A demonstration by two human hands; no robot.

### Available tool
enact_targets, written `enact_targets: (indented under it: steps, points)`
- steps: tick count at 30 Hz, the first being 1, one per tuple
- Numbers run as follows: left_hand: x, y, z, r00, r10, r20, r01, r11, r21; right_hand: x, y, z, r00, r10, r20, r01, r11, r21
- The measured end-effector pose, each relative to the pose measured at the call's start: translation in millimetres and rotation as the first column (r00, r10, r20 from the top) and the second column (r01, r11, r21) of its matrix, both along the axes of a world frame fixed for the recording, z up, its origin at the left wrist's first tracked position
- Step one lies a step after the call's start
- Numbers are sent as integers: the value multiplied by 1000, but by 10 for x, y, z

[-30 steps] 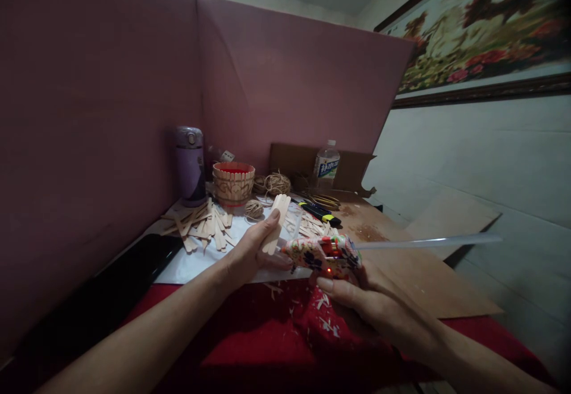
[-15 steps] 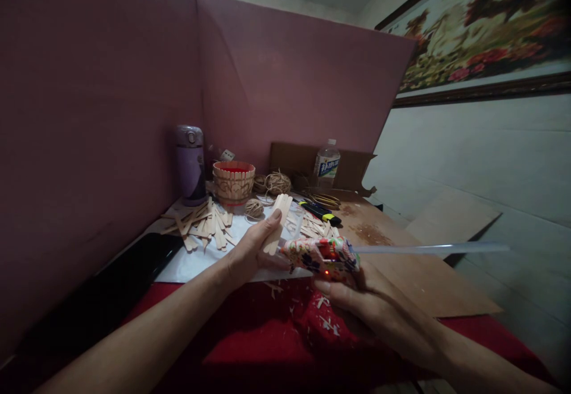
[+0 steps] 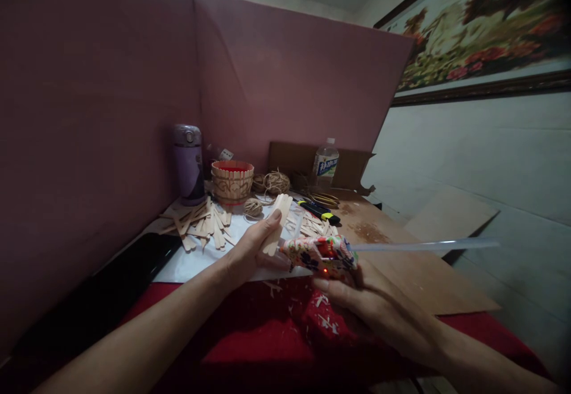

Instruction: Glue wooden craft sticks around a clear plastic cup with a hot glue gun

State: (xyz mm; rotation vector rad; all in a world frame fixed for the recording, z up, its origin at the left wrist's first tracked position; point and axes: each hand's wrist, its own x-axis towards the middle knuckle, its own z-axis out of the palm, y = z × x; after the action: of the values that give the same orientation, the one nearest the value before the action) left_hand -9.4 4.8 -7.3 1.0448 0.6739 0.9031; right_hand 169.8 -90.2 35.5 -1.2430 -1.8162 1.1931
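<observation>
Wooden sticks [image 3: 278,224] held up to a glue gun [image 3: 316,254]

I see the left hand [image 3: 253,245] pinching the sticks in front of the tub [image 3: 232,185], to its right. Farther right of the tub, the right hand [image 3: 375,302] grips the glue gun; whether gun and sticks touch, I can't tell. Flask [image 3: 188,165] left of the tub, twine [image 3: 277,182] right.

The pistol-shaped glue gun [image 3: 307,254] is white with a floral print in red, green and dark blue, lit by a red light [image 3: 325,270], and its long rod-shaped glue stick [image 3: 423,244] is translucent whitish. The flat wooden craft sticks [image 3: 278,222] are plain pale tan; the round wooden-slat tub [image 3: 232,187] is tan with brown scrollwork and a red inside. The smooth tablecloth [image 3: 250,337] is deep red.
</observation>
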Motion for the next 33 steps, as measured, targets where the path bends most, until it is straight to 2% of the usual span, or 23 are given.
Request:
enact_targets:
  steps: [6, 13, 19, 24, 33]
  points:
    - [-5, 3, -17, 1000, 5, -27, -5, 1000, 6, 7, -5, -9, 1000, 11, -8, -11, 999, -40]
    - [-1, 19, -25, 1000, -1, -14, 1, 1000, 4, 11, -2, -24, 1000, -3, -21, 3, 1000, -14]
    - [2, 4, -8, 1000, -4, 1, 4, 1000, -5, 3, -22, 34, 1000, 1, -29, 0, 1000, 10]
    - [0, 5, -9, 1000, 28, -10, -28, 1000, 6, 2, -18, 40, 1000, 0, -23, 0, 1000, 7]
    - [1, 21, -20, 1000, -25, 1, 25, 1000, -3, 16, 11, 37, 1000, -15, 0, 15, 999, -50]
